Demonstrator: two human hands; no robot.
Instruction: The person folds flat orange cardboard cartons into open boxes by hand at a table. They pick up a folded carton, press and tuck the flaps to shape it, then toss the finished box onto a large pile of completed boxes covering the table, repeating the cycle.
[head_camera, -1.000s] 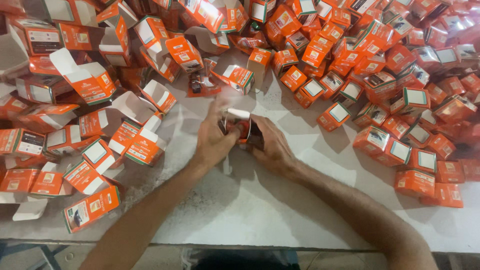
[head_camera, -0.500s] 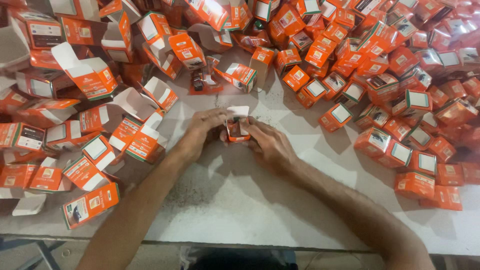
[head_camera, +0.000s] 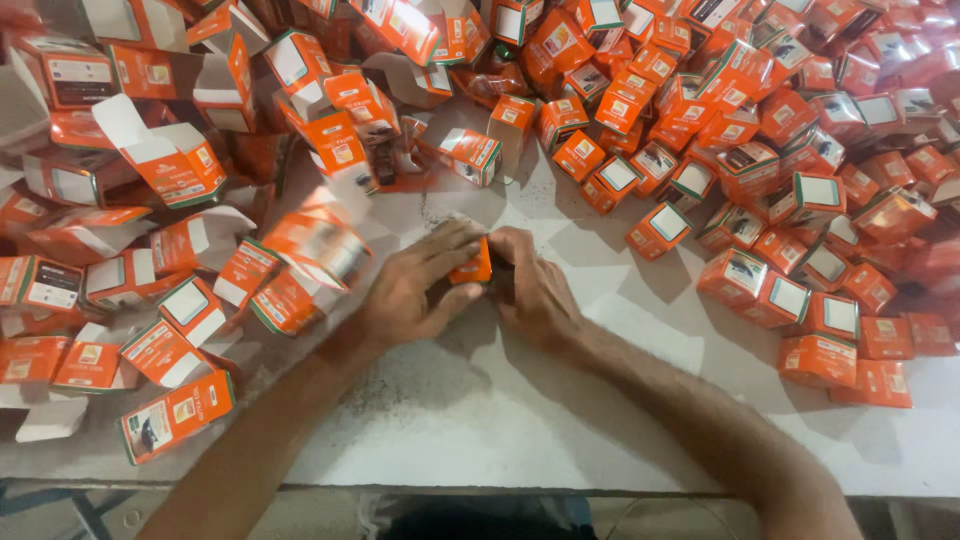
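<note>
I press my left hand (head_camera: 405, 300) and right hand (head_camera: 530, 290) together around one small orange cardboard box (head_camera: 472, 270), both grasping it, pinning it against the white bench (head_camera: 520, 420). Closed boxes (head_camera: 800, 200) heap right of it, open-flapped ones (head_camera: 170, 160) left.

Orange small box (head_camera: 472, 270); white table (head_camera: 560, 420); orange-white-green boxes (head_camera: 800, 150).

A small orange box (head_camera: 472, 268) sits pinched between the two hands at the table's middle. Closed orange-and-white boxes (head_camera: 790, 150) heap at the right and back. Open, longer orange cartons (head_camera: 160, 160) with white flaps pile at the left.
</note>
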